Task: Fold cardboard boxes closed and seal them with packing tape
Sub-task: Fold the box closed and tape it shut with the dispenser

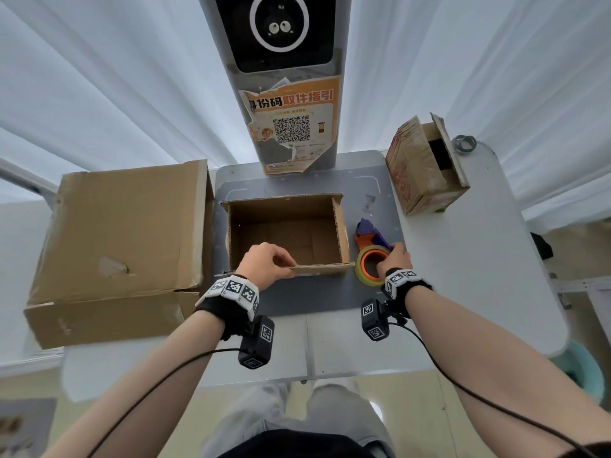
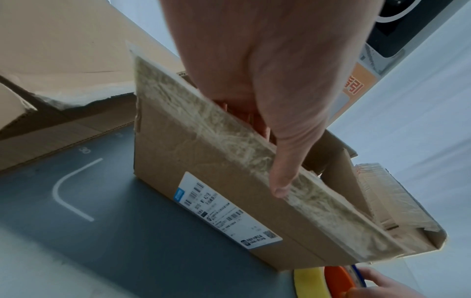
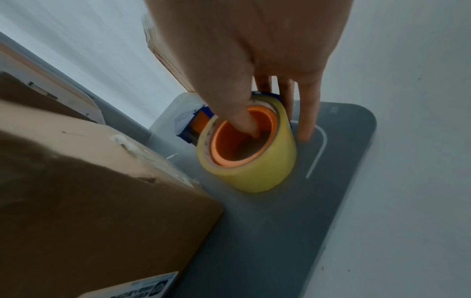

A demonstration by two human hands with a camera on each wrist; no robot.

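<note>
An open, empty cardboard box (image 1: pixel 284 233) (image 2: pixel 229 191) stands on the grey mat (image 1: pixel 297 299). My left hand (image 1: pixel 267 264) (image 2: pixel 267 125) pinches its near flap (image 1: pixel 317 267), thumb on the outer face, fingers behind it. To the box's right lies a tape dispenser with a yellowish roll (image 1: pixel 370 264) (image 3: pixel 247 149) on an orange core and a blue cutter end (image 1: pixel 372 231). My right hand (image 1: pixel 395 257) (image 3: pixel 254 96) holds the roll, thumb inside the core, fingers down its outer side. A white label (image 2: pixel 226 211) is stuck on the box's near wall.
A large closed cardboard box (image 1: pixel 122 246) fills the table's left side, touching the mat's edge. A smaller printed box (image 1: pixel 426 166) with a loose flap stands at the back right, a metal ring (image 1: pixel 464 143) behind it. A grey kiosk post (image 1: pixel 287 94) rises behind the mat.
</note>
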